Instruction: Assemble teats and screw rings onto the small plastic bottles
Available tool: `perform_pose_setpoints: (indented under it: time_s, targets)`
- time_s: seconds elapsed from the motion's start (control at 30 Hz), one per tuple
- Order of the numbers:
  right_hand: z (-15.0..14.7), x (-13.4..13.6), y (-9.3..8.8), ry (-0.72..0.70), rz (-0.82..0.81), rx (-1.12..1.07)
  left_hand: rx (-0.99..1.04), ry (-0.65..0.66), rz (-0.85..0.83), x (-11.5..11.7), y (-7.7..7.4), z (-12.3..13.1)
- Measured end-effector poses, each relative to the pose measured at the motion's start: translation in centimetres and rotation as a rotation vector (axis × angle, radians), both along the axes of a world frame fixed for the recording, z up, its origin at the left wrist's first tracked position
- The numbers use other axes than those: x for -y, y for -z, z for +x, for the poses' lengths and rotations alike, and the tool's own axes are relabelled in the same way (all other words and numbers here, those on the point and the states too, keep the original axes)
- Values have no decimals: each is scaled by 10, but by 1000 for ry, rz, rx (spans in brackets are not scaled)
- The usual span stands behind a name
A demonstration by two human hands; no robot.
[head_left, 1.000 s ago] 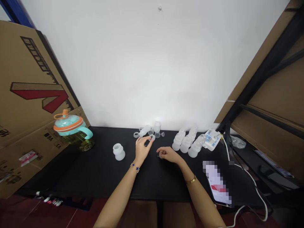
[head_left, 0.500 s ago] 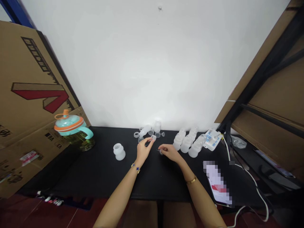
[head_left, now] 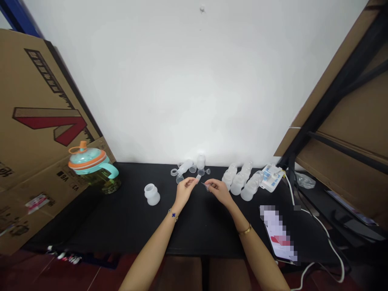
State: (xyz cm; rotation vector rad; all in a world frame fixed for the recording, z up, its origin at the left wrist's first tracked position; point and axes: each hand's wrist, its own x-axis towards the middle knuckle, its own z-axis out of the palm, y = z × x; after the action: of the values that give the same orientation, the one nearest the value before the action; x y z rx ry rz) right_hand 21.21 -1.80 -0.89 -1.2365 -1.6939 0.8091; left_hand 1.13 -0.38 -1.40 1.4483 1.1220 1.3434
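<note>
My left hand pinches a translucent plastic ring, tilted so that its side shows. Facing it, my right hand grips a small clear piece with a narrow tip; the tip points left toward the ring, with a small gap between them. Fingers cover much of the clear piece, so its exact kind cannot be made out. To the left of my hands, a white open-necked bottle stands upright on the black table. Loose translucent bottle parts lie just behind my left hand.
Several assembled baby bottles stand right of my right hand. Beyond them are a white box, a white cable and a phone. A turquoise-lidded jug stands at the left by a cardboard box.
My right hand has risen slightly with the clear piece, closer to the ring. My left hand has turned the ring from facing up to more edge-on.
</note>
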Motion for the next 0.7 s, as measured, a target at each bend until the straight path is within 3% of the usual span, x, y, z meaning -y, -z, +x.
perform_pose_setpoints:
  time_s: [0.27,0.7]
  targets:
    - [-1,5,-7,3,-30,-84,145,145,-171,-3,2,0]
    - [-4,5,-7,-30,-22,-104,122,229,-216,1,-3,2]
